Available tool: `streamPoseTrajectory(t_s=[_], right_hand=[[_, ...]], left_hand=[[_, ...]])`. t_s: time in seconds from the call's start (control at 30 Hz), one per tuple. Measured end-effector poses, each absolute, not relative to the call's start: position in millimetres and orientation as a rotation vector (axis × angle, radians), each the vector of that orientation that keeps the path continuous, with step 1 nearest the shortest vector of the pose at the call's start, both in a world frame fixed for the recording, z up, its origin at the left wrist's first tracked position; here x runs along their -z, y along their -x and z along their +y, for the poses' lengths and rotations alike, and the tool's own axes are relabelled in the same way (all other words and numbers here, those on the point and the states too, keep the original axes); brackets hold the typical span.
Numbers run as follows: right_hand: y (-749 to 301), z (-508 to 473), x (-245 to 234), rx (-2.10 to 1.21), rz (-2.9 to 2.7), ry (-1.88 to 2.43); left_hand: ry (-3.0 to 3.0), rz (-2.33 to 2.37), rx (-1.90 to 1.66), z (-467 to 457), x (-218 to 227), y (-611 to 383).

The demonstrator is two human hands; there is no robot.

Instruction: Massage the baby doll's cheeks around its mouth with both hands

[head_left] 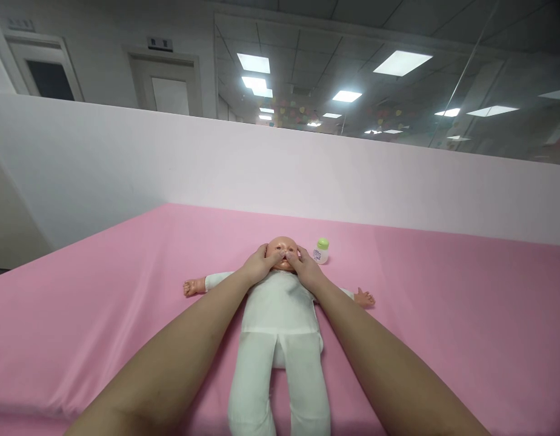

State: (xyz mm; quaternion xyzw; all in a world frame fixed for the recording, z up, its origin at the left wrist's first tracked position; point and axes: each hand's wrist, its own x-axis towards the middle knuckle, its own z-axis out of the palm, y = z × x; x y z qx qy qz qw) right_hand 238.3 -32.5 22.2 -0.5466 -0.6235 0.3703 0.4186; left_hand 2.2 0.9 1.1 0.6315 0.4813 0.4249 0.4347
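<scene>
A baby doll point(280, 315) in a white one-piece suit lies on its back on the pink sheet point(443, 315), head pointing away from me, arms spread. My left hand point(260, 264) cups the left side of the doll's head, thumb across its face. My right hand point(305, 266) rests against the right side of the head, thumb also on the face near the nose and mouth. Both hands touch the doll without lifting it.
A small white bottle with a green cap point(321, 250) stands on the sheet just right of the doll's head. A pale pink partition wall point(307, 175) runs behind the bed. The sheet drops off at the left edge.
</scene>
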Motion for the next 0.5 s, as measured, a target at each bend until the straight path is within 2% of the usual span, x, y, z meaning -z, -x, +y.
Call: streamPoseTrajectory(t_s=[0.5], right_hand=[[-238.9,-30.3,-19.8,-0.915,-1.572,1.379]], left_hand=[[-1.578,1.220,-1.056,1.3,0.6,-2.0]])
